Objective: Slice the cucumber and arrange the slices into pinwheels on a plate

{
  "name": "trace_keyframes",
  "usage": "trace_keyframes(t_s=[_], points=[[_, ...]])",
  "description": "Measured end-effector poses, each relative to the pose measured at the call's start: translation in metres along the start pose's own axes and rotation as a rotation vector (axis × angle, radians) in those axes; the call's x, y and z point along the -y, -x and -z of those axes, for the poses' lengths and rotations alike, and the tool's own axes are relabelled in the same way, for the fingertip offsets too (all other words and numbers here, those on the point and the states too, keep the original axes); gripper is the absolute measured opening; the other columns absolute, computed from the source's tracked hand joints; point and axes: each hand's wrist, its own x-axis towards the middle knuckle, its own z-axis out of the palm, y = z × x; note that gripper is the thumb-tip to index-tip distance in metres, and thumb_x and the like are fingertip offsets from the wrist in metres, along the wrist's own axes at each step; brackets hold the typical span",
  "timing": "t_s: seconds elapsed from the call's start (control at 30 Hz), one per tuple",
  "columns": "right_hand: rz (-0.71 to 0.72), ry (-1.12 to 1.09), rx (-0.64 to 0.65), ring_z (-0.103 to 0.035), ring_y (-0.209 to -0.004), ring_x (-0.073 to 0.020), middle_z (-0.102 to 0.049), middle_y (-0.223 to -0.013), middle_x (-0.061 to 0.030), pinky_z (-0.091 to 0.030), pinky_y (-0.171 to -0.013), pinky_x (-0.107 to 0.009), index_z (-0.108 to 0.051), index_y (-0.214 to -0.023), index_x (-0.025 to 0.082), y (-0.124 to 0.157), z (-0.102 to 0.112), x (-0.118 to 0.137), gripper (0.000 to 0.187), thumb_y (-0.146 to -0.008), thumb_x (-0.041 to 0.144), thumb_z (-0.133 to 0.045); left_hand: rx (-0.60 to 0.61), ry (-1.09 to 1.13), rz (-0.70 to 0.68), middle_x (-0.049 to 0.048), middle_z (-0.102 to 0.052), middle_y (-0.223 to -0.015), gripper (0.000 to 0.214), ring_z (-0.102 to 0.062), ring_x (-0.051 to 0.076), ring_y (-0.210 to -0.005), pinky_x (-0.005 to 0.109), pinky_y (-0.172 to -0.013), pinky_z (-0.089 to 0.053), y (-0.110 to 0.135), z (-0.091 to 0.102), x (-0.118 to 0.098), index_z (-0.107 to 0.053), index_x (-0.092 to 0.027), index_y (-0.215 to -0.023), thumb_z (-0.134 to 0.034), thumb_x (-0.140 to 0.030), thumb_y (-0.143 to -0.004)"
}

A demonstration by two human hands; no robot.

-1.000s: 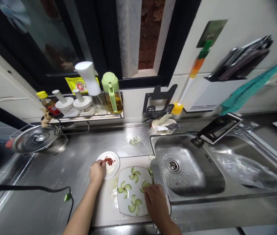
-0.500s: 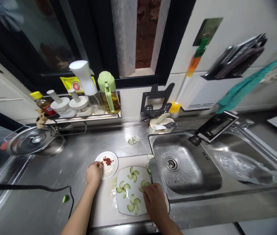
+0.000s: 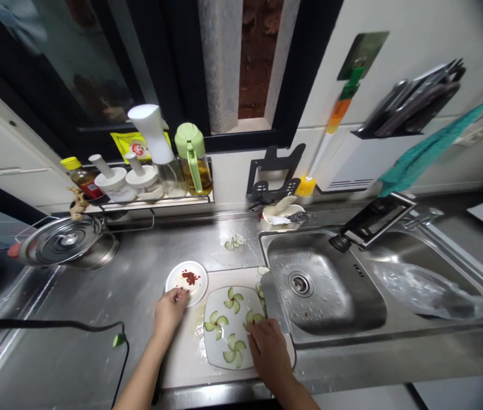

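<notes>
Left hand (image 3: 171, 310) pinches at the small dish's (image 3: 176, 273) near rim; right hand (image 3: 267, 350), fingers loosely curled, rests on the square plate's (image 3: 218, 347) right edge.

Your left hand (image 3: 170, 310) touches the small round dish (image 3: 186, 280) of red bits at its seven o'clock rim; your right hand (image 3: 268, 351) rests on the square plate (image 3: 228, 327) of cucumber slices (image 3: 233, 299), sink (image 3: 322, 285) at three o'clock.

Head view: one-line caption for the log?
Left hand at small dish of red bits; right hand on plate of cucumber-slice flowers.
</notes>
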Motion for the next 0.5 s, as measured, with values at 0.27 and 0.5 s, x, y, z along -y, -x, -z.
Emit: trace_keyframes(t_s=[0.27,0.5], points=[[-0.002,0.006,0.035,-0.05,-0.093,-0.0246,-0.066,-0.091,-0.006,-0.04,-0.083,-0.037,-0.07,-0.095,0.021,0.008,0.002,0.01,0.024,-0.083,0.011,-0.052,0.276,0.191,-0.224,-0.0001,-0.064,-0.066,0.02,-0.054,0.012,-0.061,0.021,-0.059,-0.039,0.065,-0.033,-0.017,-0.067,-0.018,-0.07,-0.055,-0.032,-0.078],[0.008,0.021,0.069,-0.05,-0.094,-0.0232,-0.064,-0.087,-0.0041,-0.039,-0.082,-0.035,-0.069,-0.095,0.023,0.023,-0.016,0.006,0.025,-0.082,0.009,-0.053,0.386,0.167,-0.294,-0.0006,-0.061,-0.063,0.012,-0.055,0.012,-0.063,0.021,-0.061,-0.038,0.105,-0.056,-0.021,-0.063,-0.018,-0.064,-0.055,-0.015,-0.072]])
